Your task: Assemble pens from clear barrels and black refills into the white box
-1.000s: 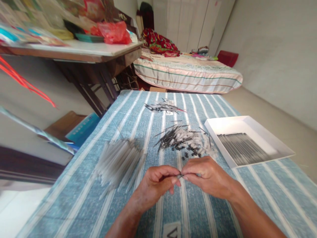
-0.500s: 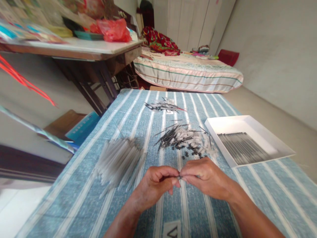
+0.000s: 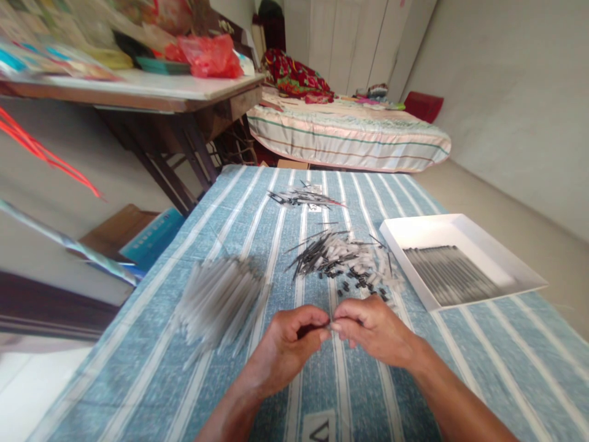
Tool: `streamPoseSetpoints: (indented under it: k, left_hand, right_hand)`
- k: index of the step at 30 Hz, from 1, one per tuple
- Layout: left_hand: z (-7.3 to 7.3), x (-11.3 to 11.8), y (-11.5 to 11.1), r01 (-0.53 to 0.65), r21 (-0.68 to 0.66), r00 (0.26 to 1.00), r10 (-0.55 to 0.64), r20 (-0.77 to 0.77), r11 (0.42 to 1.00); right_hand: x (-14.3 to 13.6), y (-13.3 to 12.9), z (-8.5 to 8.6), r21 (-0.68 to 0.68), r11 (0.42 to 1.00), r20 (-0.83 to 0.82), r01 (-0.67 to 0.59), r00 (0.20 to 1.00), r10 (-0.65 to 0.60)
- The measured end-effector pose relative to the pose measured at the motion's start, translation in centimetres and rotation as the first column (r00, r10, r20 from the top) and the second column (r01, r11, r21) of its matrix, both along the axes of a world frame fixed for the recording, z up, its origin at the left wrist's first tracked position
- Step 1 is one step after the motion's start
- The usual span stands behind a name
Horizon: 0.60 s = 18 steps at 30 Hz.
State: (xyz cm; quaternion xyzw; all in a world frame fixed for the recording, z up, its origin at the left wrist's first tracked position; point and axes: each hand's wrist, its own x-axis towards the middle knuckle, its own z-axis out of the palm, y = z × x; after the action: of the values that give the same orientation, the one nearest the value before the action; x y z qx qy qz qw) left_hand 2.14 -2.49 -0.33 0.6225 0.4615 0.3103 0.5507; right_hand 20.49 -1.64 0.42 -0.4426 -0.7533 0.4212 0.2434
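From where I sit watching, far left, an orange-red cord point(image 3: 46, 153) slants down beside a side table point(image 3: 225, 87) that carries a crumpled red plastic bag point(image 3: 214, 56). Next, on the blue-and-white striped cloth point(image 3: 151, 374), I have a bundle of grey, translucent tubes point(image 3: 221, 301), lying slantwise. Just right of it my left hand point(image 3: 294, 336) keeps a narrow pinch, thumb against forefinger, on a tiny dark piece point(image 3: 329, 326); its exact shape is too small for me to tell. Farther off lies a small heap of thin dark pieces point(image 3: 304, 197); nearer, beyond the hands, a larger pile of black and whitish bits point(image 3: 334, 252) spreads out. My right hand point(image 3: 375, 330) meets the left at that same piece, its fingertips also drawn close around it. Rightmost, a shallow white box point(image 3: 499, 261) holds dark rods point(image 3: 451, 276) side by side.
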Motion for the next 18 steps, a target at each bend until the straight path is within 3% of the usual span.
streamPoseSetpoints:
  k: [7, 13, 18]
  left_hand:
    - [0.3, 0.1, 0.1, 0.025, 0.043, 1.000, -0.025, -0.001, 0.999]
    - [0.3, 0.2, 0.1, -0.024, 0.017, 1.000, 0.024, -0.002, 1.000]
    - [0.4, 0.1, 0.0, -0.018, 0.016, 1.000, 0.018, -0.009, 1.000]
  right_hand:
    - [-0.9, -0.1, -1.1, -0.043, 0.991, -0.016, 0.124, 0.992, -0.124]
    - [0.1, 0.1, -1.4, -0.175, 0.983, -0.189, 0.047, 0.979, -0.080]
    - [0.0, 0.0, -1.1, -0.060, 0.998, -0.116, 0.012, 0.993, -0.019]
